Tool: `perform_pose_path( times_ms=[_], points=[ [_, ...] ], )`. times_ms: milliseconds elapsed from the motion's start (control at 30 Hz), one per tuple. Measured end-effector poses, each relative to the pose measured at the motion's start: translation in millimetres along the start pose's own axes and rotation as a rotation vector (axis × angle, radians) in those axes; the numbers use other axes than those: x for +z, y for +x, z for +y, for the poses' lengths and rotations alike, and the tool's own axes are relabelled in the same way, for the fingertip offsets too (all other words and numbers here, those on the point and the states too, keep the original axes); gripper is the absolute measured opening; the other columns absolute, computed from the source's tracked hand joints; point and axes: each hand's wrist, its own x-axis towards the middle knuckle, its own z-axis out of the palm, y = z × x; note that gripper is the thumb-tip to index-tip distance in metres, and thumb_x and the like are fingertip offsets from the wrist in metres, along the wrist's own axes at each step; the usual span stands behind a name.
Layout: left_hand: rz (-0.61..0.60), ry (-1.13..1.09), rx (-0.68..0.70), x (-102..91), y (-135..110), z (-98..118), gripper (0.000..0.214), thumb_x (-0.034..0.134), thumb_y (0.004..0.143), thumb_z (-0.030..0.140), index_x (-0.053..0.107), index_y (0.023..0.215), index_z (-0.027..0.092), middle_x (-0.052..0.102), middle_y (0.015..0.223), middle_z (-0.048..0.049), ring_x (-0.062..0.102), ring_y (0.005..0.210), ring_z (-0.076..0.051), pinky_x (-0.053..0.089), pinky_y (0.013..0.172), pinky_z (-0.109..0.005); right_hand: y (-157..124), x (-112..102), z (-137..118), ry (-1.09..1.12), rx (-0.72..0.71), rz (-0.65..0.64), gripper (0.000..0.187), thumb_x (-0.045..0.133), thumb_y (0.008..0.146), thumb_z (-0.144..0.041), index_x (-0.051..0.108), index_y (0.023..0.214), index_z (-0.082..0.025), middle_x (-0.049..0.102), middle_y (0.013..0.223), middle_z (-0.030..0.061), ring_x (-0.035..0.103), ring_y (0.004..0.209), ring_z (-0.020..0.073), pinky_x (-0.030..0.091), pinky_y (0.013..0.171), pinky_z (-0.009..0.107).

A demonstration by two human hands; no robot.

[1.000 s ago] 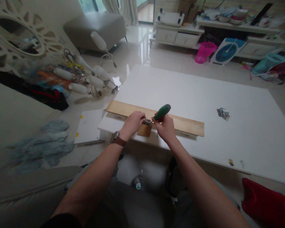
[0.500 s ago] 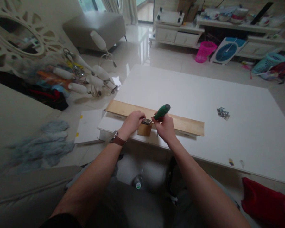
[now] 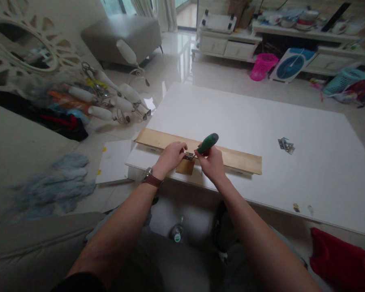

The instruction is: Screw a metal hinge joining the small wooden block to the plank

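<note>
A long wooden board [image 3: 237, 160] lies along the near edge of a white table [image 3: 249, 121]. A small wooden block [image 3: 185, 166] sits against the board's front side, with a metal hinge [image 3: 188, 155] on top of it. My left hand [image 3: 170, 157], a watch on its wrist, is closed with its fingertips pinching the hinge. My right hand [image 3: 213, 162] is wrapped round a green-handled screwdriver [image 3: 207, 142] whose tip points down into the hinge.
Several loose metal hinges [image 3: 286, 145] lie at mid-right on the table. A white panel [image 3: 114, 161] lies on the floor to the left, beside a chandelier with white arms [image 3: 115, 101]. A red bag [image 3: 340, 259] sits at lower right; a bottle [image 3: 177, 234] stands between my knees.
Almost nothing moved; both hands stay at the hinge, with my left fingers shifting slightly on it.
</note>
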Motion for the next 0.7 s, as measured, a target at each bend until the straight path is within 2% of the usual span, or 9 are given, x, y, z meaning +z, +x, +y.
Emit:
perform_pose_path(
  times_ms=[167,533,700],
  points=[
    [-0.044,0.013,0.052,0.1,0.7,-5.0,0.018,0.059,0.091,0.009,0.075,0.091,0.018,0.071,0.094,-0.0081,0.066,0.093,-0.023,0.052,0.087,-0.034,-0.6,-0.6,-0.4,-0.013,-0.005,-0.005,0.014,0.069,0.085,-0.031,0.068,0.096,-0.022,0.078,0.084,0.0079,0.072,0.075,0.0268,0.058,0.073,0.041],
    [-0.007,0.025,-0.006,0.1,-0.1,-1.2,0.011,0.064,0.094,0.016,0.071,0.086,0.018,0.071,0.093,-0.0085,0.065,0.090,-0.023,0.050,0.084,-0.035,-0.5,-0.6,-2.6,-0.010,-0.004,0.000,0.011,0.069,0.085,-0.029,0.067,0.093,-0.022,0.077,0.084,0.0076,0.072,0.076,0.0268,0.057,0.074,0.041],
    [0.002,0.036,0.005,1.3,0.0,-3.1,0.009,0.066,0.095,0.020,0.073,0.091,0.017,0.071,0.093,-0.0087,0.065,0.090,-0.024,0.051,0.084,-0.035,-0.7,-0.4,-2.9,0.002,-0.007,0.006,0.011,0.069,0.084,-0.028,0.067,0.093,-0.022,0.077,0.083,0.0080,0.072,0.074,0.0271,0.057,0.073,0.041]
  ],
)
